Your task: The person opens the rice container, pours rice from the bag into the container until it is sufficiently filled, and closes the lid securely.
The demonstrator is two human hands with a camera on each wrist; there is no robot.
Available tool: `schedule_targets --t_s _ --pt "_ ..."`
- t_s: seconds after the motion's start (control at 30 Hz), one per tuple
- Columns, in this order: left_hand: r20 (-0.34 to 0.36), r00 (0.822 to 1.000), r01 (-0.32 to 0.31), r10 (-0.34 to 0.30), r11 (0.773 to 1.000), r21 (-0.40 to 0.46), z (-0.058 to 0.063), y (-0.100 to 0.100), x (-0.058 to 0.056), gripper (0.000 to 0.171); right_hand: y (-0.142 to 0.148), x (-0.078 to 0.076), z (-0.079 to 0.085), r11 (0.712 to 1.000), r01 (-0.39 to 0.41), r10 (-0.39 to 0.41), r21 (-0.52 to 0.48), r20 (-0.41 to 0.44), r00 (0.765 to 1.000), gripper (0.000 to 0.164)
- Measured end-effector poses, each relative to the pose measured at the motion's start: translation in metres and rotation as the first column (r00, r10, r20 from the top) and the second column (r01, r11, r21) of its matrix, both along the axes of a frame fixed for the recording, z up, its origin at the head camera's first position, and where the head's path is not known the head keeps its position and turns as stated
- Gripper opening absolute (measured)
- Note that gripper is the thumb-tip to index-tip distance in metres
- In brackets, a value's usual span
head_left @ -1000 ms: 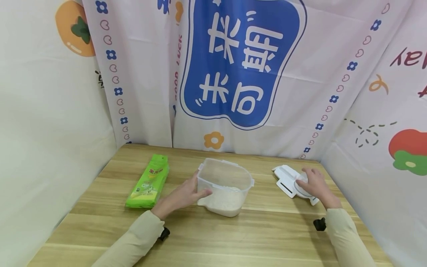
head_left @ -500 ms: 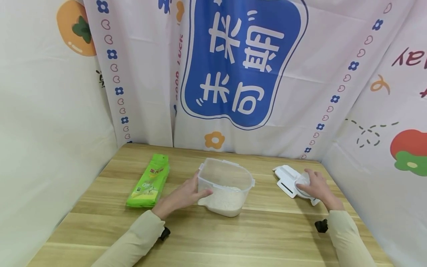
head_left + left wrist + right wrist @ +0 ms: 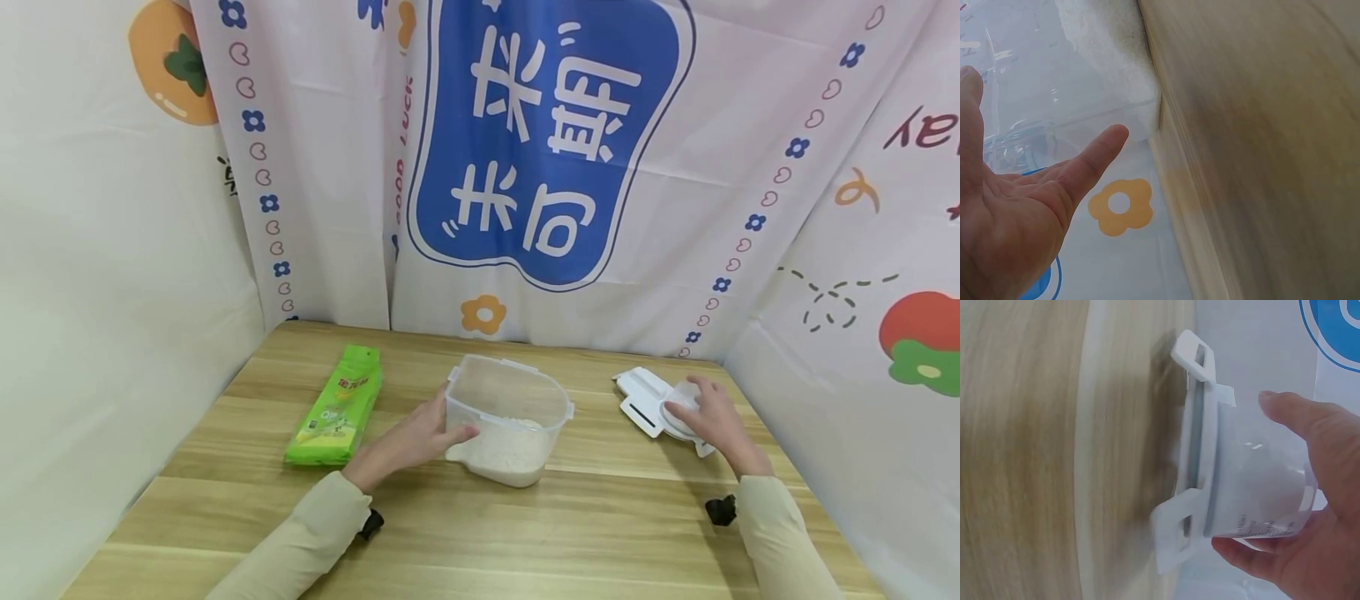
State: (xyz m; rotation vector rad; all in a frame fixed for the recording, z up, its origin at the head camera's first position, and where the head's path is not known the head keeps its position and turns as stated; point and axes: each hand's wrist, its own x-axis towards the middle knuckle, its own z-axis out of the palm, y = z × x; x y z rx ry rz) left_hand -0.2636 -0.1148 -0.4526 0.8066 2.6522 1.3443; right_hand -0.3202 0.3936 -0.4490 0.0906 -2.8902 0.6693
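Near the table's middle stands a clear plastic storage container [image 3: 498, 385], partly filled with fine white grains [image 3: 502, 454] that look like rice. My left hand [image 3: 412, 437] rests at its left corner, thumb along the front and the other fingers partly hidden behind it. In the left wrist view those fingers [image 3: 1094, 159] are straight and spread. On the right, my right hand [image 3: 716, 421] holds a clear measuring cup [image 3: 1263, 478] fixed on a white lid [image 3: 643, 392]. The right wrist view shows fingers curled round the cup's lower side and the thumb above it; lid latches hang at the edge.
A green and yellow packet [image 3: 333, 417] lies on the left of the wooden table [image 3: 525, 542]. Printed white curtains [image 3: 330, 167] close off the back and both sides. A dark device [image 3: 722, 510] is strapped at the right wrist.
The right hand and the lid with its cup have shifted very slightly up in the head view. The left hand and container keep their place.
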Motion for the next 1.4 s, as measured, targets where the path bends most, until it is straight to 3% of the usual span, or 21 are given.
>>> schedule_targets --t_s 0.37,0.63,0.83,1.17,1.4 --pt "0.016 1.000 -0.016 0.016 1.000 -0.015 0.001 0.000 0.001 0.097 -0.008 0.004 -0.001 0.989 0.026 -0.040 -0.145 -0.096 0.995 0.075" --pt "0.019 0.999 -0.025 0.026 0.999 -0.036 0.001 0.000 0.001 0.098 -0.019 0.006 -0.002 0.956 0.090 -0.137 -0.280 -0.150 0.979 0.066" --pt "0.020 0.999 -0.025 0.026 0.999 -0.041 0.000 0.000 0.000 0.098 -0.029 0.009 -0.001 0.928 0.098 -0.165 -0.360 -0.160 0.973 0.061" --pt "0.029 0.999 -0.014 0.015 0.999 -0.034 -0.001 0.000 0.000 0.098 -0.059 0.019 0.025 0.878 0.084 -0.183 -0.472 -0.167 0.969 0.054" --pt "0.021 1.000 -0.004 0.004 1.000 -0.023 -0.001 0.000 -0.001 0.097 -0.077 0.029 0.047 0.809 0.068 -0.206 -0.584 -0.173 0.963 0.050"
